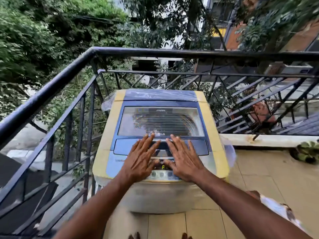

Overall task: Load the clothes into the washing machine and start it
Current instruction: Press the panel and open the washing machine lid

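In the head view, a top-loading washing machine (160, 135) is seen standing on a tiled balcony floor (269, 183), pushed into the corner formed by a dark metal railing (120, 52). The machine is yellowed at its sides and blue on top, and a thin clear plastic film is seen over its back and right edge. Its transparent lid (160, 123) is shut and lies flat; the ribbed drum wall is glimpsed through it, but whether clothes are inside cannot be told. The control panel (162, 169) is found at the near edge, with a lit display and a row of round buttons.

The left hand (140, 160) is laid palm down on the near part of the machine top, its fingers (146, 144) spread wide and stretched toward the lid handle, nothing being held. The right hand (184, 159) is laid beside it in the same way, fingers (176, 144) splayed and flat, with nothing gripped. The two hands are set close together but apart, the display showing in the gap between them. Both bare forearms are seen reaching in from the bottom of the frame.

A patterned cloth (279, 211) is seen at the lower right, blurred, beside the right forearm. A green-patterned bundle (309, 150) lies on the floor at the right edge, near the low ledge under the railing. Trees and buildings are seen beyond the railing
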The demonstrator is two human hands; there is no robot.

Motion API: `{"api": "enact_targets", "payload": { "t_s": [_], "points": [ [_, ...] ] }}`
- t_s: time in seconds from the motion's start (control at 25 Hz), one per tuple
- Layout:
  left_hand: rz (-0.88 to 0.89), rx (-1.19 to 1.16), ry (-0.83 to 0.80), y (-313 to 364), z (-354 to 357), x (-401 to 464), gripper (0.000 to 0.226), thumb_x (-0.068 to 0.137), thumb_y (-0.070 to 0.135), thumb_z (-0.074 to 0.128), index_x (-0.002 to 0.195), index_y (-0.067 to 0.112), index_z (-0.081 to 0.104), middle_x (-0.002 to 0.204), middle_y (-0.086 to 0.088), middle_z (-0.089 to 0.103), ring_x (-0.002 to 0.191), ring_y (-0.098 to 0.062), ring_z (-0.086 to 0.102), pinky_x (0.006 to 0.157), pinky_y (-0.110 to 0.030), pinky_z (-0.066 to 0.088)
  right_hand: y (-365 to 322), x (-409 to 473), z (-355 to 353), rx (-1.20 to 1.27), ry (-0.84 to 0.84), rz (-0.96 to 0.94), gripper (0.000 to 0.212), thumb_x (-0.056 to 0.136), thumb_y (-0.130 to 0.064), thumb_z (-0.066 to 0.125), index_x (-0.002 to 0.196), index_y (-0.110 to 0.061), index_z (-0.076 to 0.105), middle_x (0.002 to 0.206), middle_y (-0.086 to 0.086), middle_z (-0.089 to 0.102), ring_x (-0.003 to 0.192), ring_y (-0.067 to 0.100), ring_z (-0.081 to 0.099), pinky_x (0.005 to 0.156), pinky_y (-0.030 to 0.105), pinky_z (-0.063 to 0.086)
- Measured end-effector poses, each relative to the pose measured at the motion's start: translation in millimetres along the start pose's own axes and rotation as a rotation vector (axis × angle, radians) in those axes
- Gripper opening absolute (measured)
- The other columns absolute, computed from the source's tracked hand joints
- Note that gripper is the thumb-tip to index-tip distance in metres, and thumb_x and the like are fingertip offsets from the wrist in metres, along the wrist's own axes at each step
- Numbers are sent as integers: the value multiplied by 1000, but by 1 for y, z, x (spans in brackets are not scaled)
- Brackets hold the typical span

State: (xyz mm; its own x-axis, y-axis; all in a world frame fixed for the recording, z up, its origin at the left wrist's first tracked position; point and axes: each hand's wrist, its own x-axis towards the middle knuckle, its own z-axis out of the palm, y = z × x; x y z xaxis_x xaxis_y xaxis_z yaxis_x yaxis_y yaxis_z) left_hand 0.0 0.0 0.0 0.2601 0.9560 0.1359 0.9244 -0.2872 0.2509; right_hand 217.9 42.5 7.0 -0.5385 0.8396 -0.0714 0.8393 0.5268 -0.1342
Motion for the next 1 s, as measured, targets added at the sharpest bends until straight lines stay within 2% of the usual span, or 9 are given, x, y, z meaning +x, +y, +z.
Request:
{"api": "enact_targets", "payload": {
  "t_s": [0.16, 0.32, 0.4, 0.48, 0.6, 0.8, 1.0],
  "points": [
    [17, 38, -18, -1, 14, -13, 68, 98, 58, 33, 157, 25, 28, 167, -6, 21, 154, -27, 21, 122, -46, 25, -1, -12, 19, -24, -6, -6, 80, 97, -72, 13, 162, -29, -3, 172, -2, -3, 159, 18, 1, 127, 54, -1],
    [-10, 72, -24, -5, 15, -14, 69, 98, 58, 30, 157, 22, 29, 158, -9, 39, 146, -28, 34, 121, -43, 26, 1, -13, 22, -34, -2, 5, 78, 96, -72, 11, 162, -33, 0, 171, 2, 11, 158, 23, 7, 126, 56, 1],
    [-19, 95, -27, -6, 16, -12, 69, 98, 59, 30, 156, 21, 30, 149, -7, 46, 140, -26, 40, 119, -43, 25, 2, -12, 20, -34, 3, 28, 75, 97, -70, 14, 162, -34, 5, 168, 4, 23, 156, 26, 17, 125, 59, 5],
    [-36, 95, -23, -5, 15, -9, 69, 97, 60, 30, 155, 21, 33, 136, -4, 53, 129, -24, 47, 116, -45, 27, 2, -10, 18, -48, 28, 24, 74, 98, -68, 16, 161, -32, 13, 155, 4, 39, 146, 26, 34, 123, 61, 12],
    [-34, 115, -25, -5, 12, -7, 71, 96, 65, 27, 153, 22, 34, 118, 0, 53, 112, -22, 51, 110, -45, 32, 5, -9, 16, -80, 56, -5, 75, 97, -71, 18, 160, -30, 21, 133, 0, 50, 128, 23, 47, 119, 62, 20],
    [-22, 142, -47, -4, 12, -10, 81, 94, 72, 14, 155, 22, 29, 117, -2, 50, 112, -22, 47, 113, -46, 27, 7, -9, 15, -103, 53, -23, 80, 94, -76, 14, 159, -31, 22, 125, 0, 51, 120, 22, 49, 115, 58, 26],
    [-19, 130, -67, -4, 5, -5, 79, 94, 74, 19, 154, 23, 32, 109, -2, 49, 104, -22, 48, 108, -47, 32, 12, -3, 5, -120, 56, -71, 82, 91, -81, 16, 156, -32, 29, 117, 1, 53, 110, 22, 51, 99, 47, 31]
  ]
}}
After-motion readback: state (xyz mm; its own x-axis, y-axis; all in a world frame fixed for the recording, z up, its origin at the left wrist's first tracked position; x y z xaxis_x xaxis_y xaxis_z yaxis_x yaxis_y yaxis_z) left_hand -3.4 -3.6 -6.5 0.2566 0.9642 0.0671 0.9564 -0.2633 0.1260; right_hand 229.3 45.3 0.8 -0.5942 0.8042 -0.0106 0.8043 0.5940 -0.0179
